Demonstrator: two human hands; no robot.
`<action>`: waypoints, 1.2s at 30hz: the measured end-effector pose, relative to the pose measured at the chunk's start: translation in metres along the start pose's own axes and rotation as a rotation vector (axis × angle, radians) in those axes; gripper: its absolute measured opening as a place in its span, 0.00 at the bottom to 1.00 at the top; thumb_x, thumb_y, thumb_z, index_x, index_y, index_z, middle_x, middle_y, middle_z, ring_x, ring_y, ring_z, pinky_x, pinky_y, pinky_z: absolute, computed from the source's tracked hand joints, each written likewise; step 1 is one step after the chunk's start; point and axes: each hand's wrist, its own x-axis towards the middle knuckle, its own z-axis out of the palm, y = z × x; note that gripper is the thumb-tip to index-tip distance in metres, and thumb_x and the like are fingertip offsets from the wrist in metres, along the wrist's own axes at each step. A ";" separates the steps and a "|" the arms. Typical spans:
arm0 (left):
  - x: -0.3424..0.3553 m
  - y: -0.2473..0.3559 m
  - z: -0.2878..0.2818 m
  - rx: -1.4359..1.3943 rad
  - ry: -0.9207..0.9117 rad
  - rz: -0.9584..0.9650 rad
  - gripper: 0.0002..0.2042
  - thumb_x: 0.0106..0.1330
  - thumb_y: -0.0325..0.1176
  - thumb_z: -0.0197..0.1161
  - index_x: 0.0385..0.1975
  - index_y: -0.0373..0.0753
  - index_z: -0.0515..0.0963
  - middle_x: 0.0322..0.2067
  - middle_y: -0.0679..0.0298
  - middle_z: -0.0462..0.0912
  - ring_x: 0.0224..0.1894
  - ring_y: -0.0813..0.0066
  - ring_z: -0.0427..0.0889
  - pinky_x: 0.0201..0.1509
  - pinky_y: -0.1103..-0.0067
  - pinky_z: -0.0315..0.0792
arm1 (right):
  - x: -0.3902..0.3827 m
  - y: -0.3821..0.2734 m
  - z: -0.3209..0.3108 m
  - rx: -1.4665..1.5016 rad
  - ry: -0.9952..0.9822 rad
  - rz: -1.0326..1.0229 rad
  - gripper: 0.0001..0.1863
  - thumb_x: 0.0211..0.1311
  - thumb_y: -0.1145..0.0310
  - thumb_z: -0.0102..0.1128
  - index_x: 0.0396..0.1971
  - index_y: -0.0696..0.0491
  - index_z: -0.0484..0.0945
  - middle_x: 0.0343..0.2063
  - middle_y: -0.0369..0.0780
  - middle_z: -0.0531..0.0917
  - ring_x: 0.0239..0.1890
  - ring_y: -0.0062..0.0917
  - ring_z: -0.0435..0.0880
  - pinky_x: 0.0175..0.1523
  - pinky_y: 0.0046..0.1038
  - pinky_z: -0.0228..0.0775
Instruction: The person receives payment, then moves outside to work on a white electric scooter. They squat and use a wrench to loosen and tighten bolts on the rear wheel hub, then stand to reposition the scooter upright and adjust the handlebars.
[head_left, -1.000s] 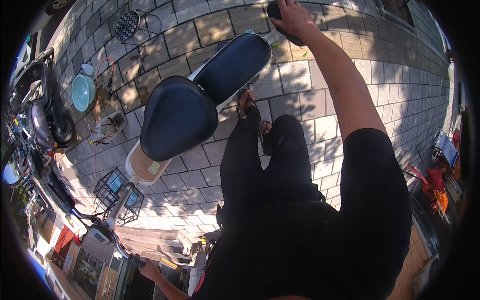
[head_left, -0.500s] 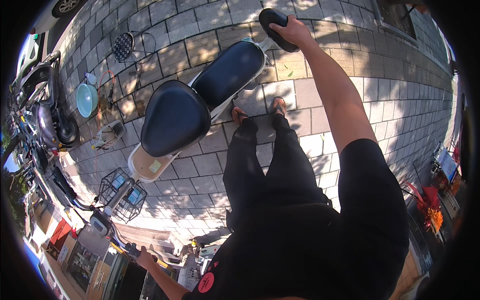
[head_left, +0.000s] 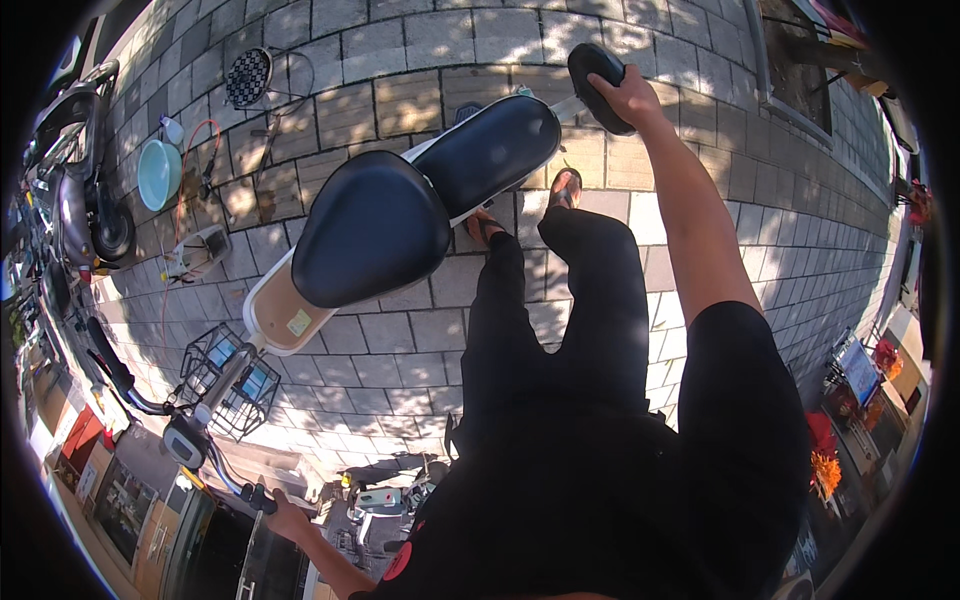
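Note:
An electric scooter with a cream body and black seats stands in front of me, turned so its front points to the lower left. My left hand [head_left: 290, 517] is closed around the black handlebar grip [head_left: 259, 497]. At the rear, my right hand [head_left: 630, 98] grips the upright black padded backrest [head_left: 597, 92], fingers mostly behind it. Between them lie the wide front saddle [head_left: 375, 230] and the longer rear seat [head_left: 490, 143]. A wire basket [head_left: 232, 382] sits at the front, with something blue in it.
On the paving stand a patterned stool [head_left: 249, 78], a pale green basin [head_left: 160, 174] and a white crate-like container [head_left: 199, 252]. An orange hose [head_left: 187, 150] runs by the basin. Other scooters [head_left: 95, 225] are parked at the left. Orange flowers [head_left: 825, 470] stand at the right.
The scooter's seats and backrest have shifted right in view, with both hands still holding on. My right leg has stepped, its knee now more bent. The ground objects have slid left.

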 end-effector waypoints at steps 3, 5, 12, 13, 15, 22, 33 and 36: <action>0.006 -0.031 0.001 0.038 0.069 0.052 0.28 0.65 0.45 0.73 0.45 0.18 0.81 0.33 0.46 0.87 0.26 0.58 0.84 0.31 0.64 0.77 | 0.013 0.002 0.001 0.015 -0.038 -0.001 0.52 0.58 0.26 0.65 0.56 0.65 0.73 0.47 0.62 0.86 0.53 0.55 0.86 0.57 0.46 0.77; -0.001 -0.053 0.003 -0.027 0.033 0.030 0.25 0.63 0.41 0.74 0.46 0.22 0.81 0.28 0.51 0.86 0.19 0.65 0.79 0.21 0.68 0.72 | 0.021 -0.011 0.000 -0.010 -0.053 0.009 0.50 0.59 0.27 0.65 0.56 0.64 0.73 0.46 0.63 0.85 0.53 0.58 0.85 0.58 0.47 0.76; -0.067 0.048 -0.003 -0.032 0.001 -0.023 0.19 0.63 0.33 0.67 0.50 0.31 0.74 0.22 0.62 0.79 0.15 0.74 0.76 0.18 0.73 0.71 | 0.032 0.052 0.016 -0.050 -0.088 0.026 0.55 0.59 0.23 0.60 0.64 0.63 0.72 0.55 0.62 0.83 0.60 0.57 0.81 0.63 0.50 0.71; -0.069 0.035 -0.003 -0.069 -0.034 -0.024 0.18 0.63 0.34 0.67 0.50 0.31 0.75 0.21 0.61 0.80 0.15 0.72 0.78 0.19 0.72 0.73 | 0.035 0.057 0.020 -0.050 -0.107 0.053 0.56 0.59 0.22 0.59 0.66 0.62 0.72 0.58 0.61 0.81 0.63 0.55 0.79 0.67 0.49 0.69; -0.089 0.015 0.014 -0.085 -0.055 -0.051 0.17 0.64 0.36 0.66 0.47 0.32 0.77 0.20 0.60 0.81 0.16 0.70 0.80 0.21 0.72 0.76 | 0.031 0.045 0.018 -0.048 -0.102 0.072 0.54 0.60 0.27 0.63 0.71 0.59 0.69 0.62 0.56 0.80 0.65 0.51 0.79 0.69 0.46 0.69; -0.115 0.024 0.046 -0.234 -0.099 -0.189 0.11 0.62 0.31 0.66 0.40 0.33 0.77 0.20 0.58 0.84 0.16 0.69 0.83 0.22 0.71 0.77 | 0.078 0.061 -0.030 0.825 -0.849 0.335 0.37 0.63 0.57 0.75 0.67 0.59 0.73 0.54 0.43 0.84 0.54 0.35 0.85 0.61 0.38 0.78; -0.122 0.016 0.039 -0.149 -0.030 -0.169 0.06 0.60 0.27 0.65 0.31 0.31 0.76 0.17 0.61 0.79 0.13 0.70 0.81 0.16 0.71 0.74 | 0.085 0.038 -0.065 0.595 -0.954 0.207 0.32 0.64 0.53 0.74 0.61 0.60 0.78 0.51 0.40 0.86 0.52 0.29 0.85 0.59 0.34 0.77; -0.121 0.004 0.042 -0.217 0.014 -0.141 0.06 0.61 0.27 0.65 0.33 0.33 0.77 0.18 0.62 0.79 0.13 0.70 0.80 0.17 0.71 0.72 | 0.099 0.062 -0.055 1.041 -1.173 0.504 0.46 0.73 0.30 0.51 0.74 0.54 0.67 0.67 0.43 0.78 0.69 0.37 0.76 0.74 0.43 0.65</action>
